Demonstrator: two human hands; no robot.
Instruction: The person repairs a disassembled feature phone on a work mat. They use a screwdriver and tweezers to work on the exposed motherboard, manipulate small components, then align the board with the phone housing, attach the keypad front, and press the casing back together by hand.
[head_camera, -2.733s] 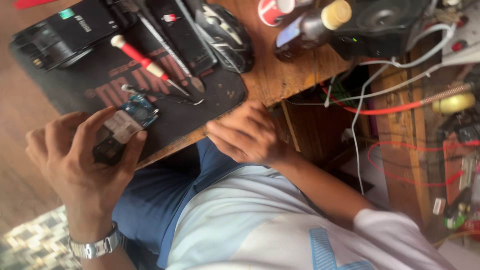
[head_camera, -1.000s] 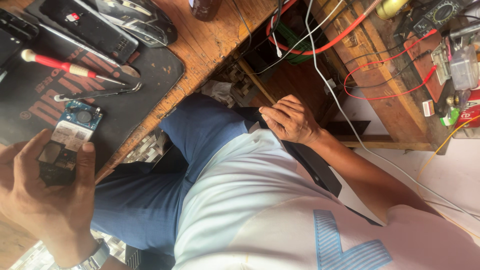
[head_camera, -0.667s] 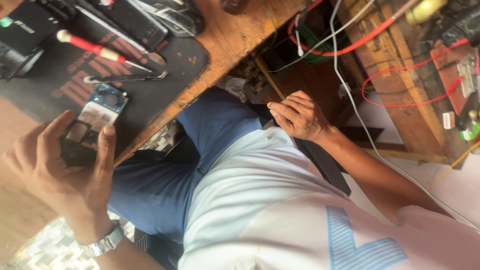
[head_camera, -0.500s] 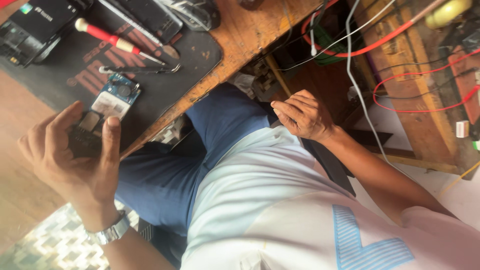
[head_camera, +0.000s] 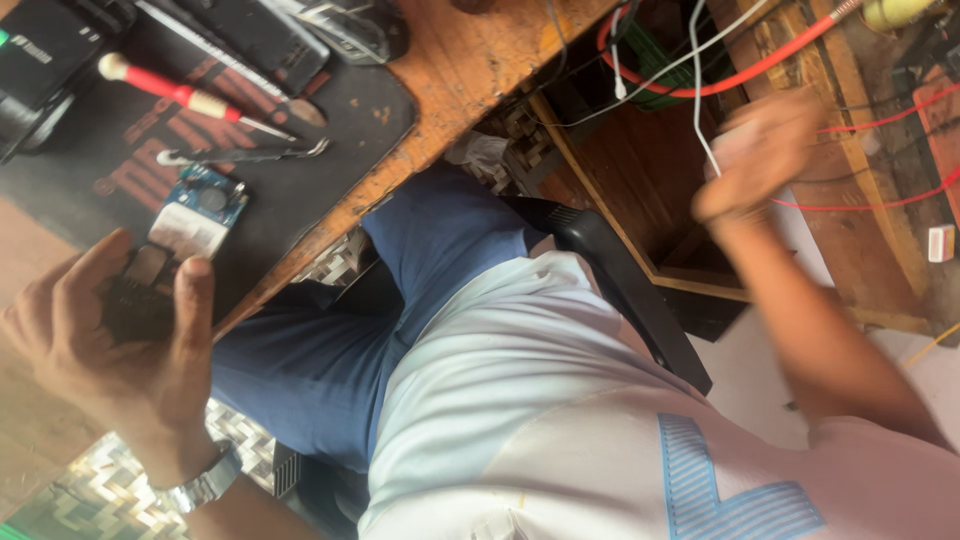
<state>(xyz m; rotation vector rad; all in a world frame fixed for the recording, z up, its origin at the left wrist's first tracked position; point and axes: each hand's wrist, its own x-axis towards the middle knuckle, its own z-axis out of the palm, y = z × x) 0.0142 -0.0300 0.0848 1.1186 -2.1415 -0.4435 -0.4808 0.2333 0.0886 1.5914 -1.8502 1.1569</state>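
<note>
My left hand (head_camera: 130, 340), a metal watch on its wrist, is closed around a small dark module. That module joins a blue circuit board (head_camera: 200, 205) with a white label, which lies over the black mat (head_camera: 340, 130). Blurred by motion, my right hand (head_camera: 760, 150) is raised in front of the wooden shelving, close to a white cable (head_camera: 697, 100). Whether it holds anything is unclear. My blue trousers and white shirt fill the lower middle of the view.
On the mat lie a red-handled screwdriver (head_camera: 180, 95), metal tweezers (head_camera: 240, 155) and dark handsets (head_camera: 250, 35). The wooden table edge (head_camera: 470, 70) runs diagonally. Red wires (head_camera: 750, 68) cross the shelving. A black chair arm (head_camera: 620, 280) is beside my hip.
My right hand has lifted off my lap and swung up toward the cables and shelving, blurring. My left hand keeps hold of the module by the board.
</note>
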